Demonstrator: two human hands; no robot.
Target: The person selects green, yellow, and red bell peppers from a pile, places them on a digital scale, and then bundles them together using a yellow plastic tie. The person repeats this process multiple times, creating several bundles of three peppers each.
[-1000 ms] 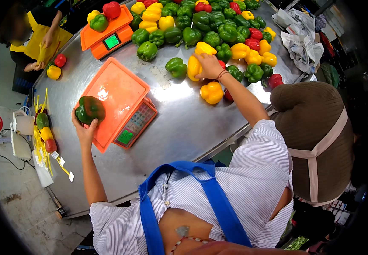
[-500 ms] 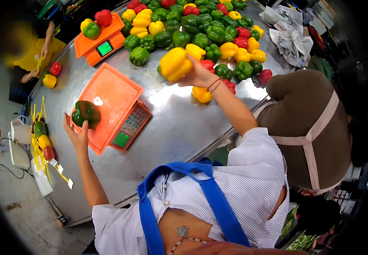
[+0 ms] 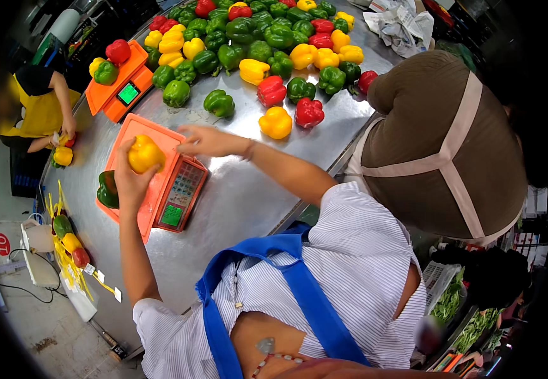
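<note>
The tabletop [image 3: 242,180] is a grey metal sheet with bright reflections across its middle and right side. An orange scale [image 3: 188,183] stands on it, its flat tray [image 3: 160,129] toward the far left and its keypad and lit display facing the near right. The left hand [image 3: 132,180] is clamped on a yellow pepper [image 3: 146,155], positioned over the tray; whether pepper and tray touch cannot be determined. A dark green pepper [image 3: 107,190] sits at the left edge of the tray, just beside this hand. The right hand [image 3: 209,140], apart from the left, has its fingers extended at the tray's right edge. A pile of mixed peppers [image 3: 242,35] covers the far part of the tabletop, with crumpled paper [image 3: 403,28] to its right. A second orange scale [image 3: 125,95], bearing three peppers, stands left of the pile. Yellow strips [image 3: 84,281] lie along the left edge. A person in a yellow apron [image 3: 40,114] works at the far left; a brown garment with pale straps [image 3: 413,136] occupies the right. A red round sign [image 3: 2,244] marks the left wall. Leafy greens [image 3: 449,303] fill the lower right.
</note>
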